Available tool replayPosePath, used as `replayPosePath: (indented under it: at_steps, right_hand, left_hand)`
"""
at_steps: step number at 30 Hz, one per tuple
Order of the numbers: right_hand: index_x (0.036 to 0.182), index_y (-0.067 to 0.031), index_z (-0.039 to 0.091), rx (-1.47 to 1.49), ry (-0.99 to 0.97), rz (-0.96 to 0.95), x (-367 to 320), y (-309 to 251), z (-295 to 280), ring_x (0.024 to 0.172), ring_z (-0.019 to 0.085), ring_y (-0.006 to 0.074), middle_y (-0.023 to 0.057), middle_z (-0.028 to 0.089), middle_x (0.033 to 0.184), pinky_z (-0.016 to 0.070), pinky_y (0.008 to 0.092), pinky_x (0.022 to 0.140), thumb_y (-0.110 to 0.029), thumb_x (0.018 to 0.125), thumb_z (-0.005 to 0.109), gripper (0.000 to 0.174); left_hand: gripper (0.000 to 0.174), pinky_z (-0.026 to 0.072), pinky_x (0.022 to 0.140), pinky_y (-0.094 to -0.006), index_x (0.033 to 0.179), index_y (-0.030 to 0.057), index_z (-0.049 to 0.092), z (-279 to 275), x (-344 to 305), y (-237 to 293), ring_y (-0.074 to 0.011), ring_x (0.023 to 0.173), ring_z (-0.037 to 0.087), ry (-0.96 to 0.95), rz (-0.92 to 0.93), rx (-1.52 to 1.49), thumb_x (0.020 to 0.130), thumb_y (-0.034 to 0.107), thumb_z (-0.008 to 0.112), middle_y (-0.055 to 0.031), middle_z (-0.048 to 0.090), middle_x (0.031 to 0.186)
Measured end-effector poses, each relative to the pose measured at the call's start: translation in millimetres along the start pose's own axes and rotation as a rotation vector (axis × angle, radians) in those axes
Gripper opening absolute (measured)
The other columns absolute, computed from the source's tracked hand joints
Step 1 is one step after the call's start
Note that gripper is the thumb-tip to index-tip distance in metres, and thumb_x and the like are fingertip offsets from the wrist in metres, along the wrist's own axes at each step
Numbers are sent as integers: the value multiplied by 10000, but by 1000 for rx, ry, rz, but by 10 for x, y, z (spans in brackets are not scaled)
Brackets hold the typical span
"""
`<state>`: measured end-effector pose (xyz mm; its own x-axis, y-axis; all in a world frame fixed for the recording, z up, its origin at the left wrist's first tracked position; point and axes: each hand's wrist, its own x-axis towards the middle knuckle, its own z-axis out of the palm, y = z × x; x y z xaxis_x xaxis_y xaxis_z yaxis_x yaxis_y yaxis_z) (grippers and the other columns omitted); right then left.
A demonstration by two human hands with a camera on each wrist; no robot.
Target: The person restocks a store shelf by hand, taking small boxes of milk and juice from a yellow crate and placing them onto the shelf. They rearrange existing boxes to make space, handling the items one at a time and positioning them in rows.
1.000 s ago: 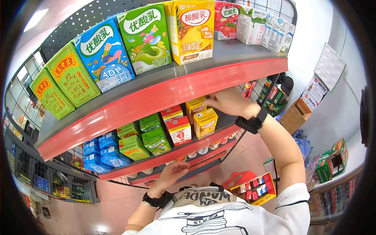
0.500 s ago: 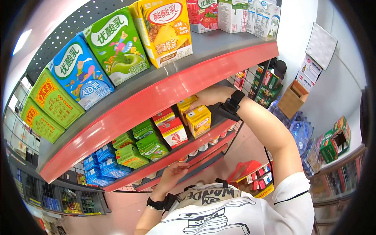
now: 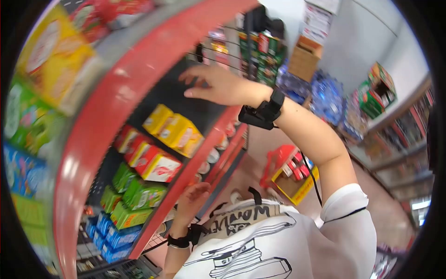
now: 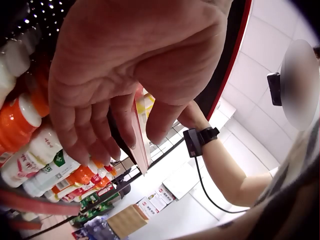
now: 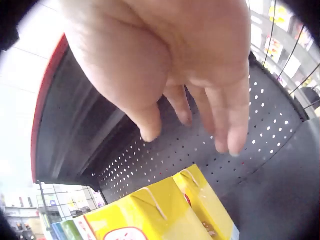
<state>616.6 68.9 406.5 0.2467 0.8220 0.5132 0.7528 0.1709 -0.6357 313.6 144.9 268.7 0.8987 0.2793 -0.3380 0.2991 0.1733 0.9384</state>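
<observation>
My right hand (image 3: 216, 86) hangs over the lower shelf with its fingers apart and nothing in them; the right wrist view shows the same hand (image 5: 175, 65) above two yellow cartons (image 5: 150, 210), not touching them. In the head view the yellow cartons (image 3: 179, 135) stand one behind the other, beside red and white cartons (image 3: 155, 162). My left hand (image 3: 193, 197) is by the shelf's red front edge, fingers loosely bent and empty. Orange and white bottles (image 4: 35, 155) show behind that hand (image 4: 135, 65) in the left wrist view.
Green cartons (image 3: 141, 195) and blue cartons (image 3: 111, 237) fill the shelf's near end. Above runs the upper shelf's red edge (image 3: 88, 139). On the floor sits a yellow-edged box (image 3: 295, 186) of small red and white packs. A cardboard box (image 3: 304, 58) and wrapped bottles (image 3: 327, 93) lie by the wall.
My right hand has come away from the yellow cartons, which now stand in line, and is farther along the shelf. The head view has swung right. The left hand remains near the shelf edge.
</observation>
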Motion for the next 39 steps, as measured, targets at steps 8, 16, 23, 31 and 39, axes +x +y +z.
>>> replayPosePath:
  at_steps: [8, 16, 23, 31, 39]
  right_hand:
    - [982, -18, 638, -88, 55, 587, -2124, 625, -484, 722, 591, 139, 76, 636, 811, 471, 287, 655, -174, 846, 617, 208]
    - [907, -51, 651, -149, -138, 1253, -4340, 1294, -41, 810, 633, 310, 156, 658, 856, 492, 404, 715, -235, 755, 646, 238]
    - [1014, -9, 572, -57, -199, 1438, -5229, 1732, 769, 950, 599, 352, 219, 621, 973, 477, 418, 815, -239, 726, 666, 381]
    - [1335, -20, 272, -85, 168, 1650, -5018, 2041, 1218, 1094, 507, 394, 239, 471, 1180, 437, 429, 917, -105, 632, 758, 858]
    - [1410, -16, 98, -55, 223, 1799, -4941, 2199, 1452, 1011, 560, 392, 265, 386, 1247, 514, 409, 793, 36, 602, 709, 1014]
  left_hand:
    - [279, 417, 911, -267, 1146, 13, 549, 380, 575, -91, -121, 1038, 544, -323, -126, 109, 870, 46, 574, -44, 595, 1104]
    - [260, 429, 873, -258, 1133, 15, 559, 993, 1226, -152, -119, 1009, 547, -445, -192, 265, 889, 105, 571, -52, 604, 1070]
    - [310, 433, 849, -257, 1140, 28, 569, 1413, 1750, -914, -117, 981, 559, -437, -404, 379, 879, 190, 606, -46, 611, 1072]
    - [334, 434, 830, -261, 1156, 46, 562, 1819, 1882, -1362, -126, 978, 570, -409, -596, 342, 876, 221, 618, -59, 615, 1088]
    - [346, 426, 818, -278, 1160, 66, 562, 1687, 1821, -1641, -127, 967, 575, -381, -746, 417, 872, 248, 621, -49, 628, 1088]
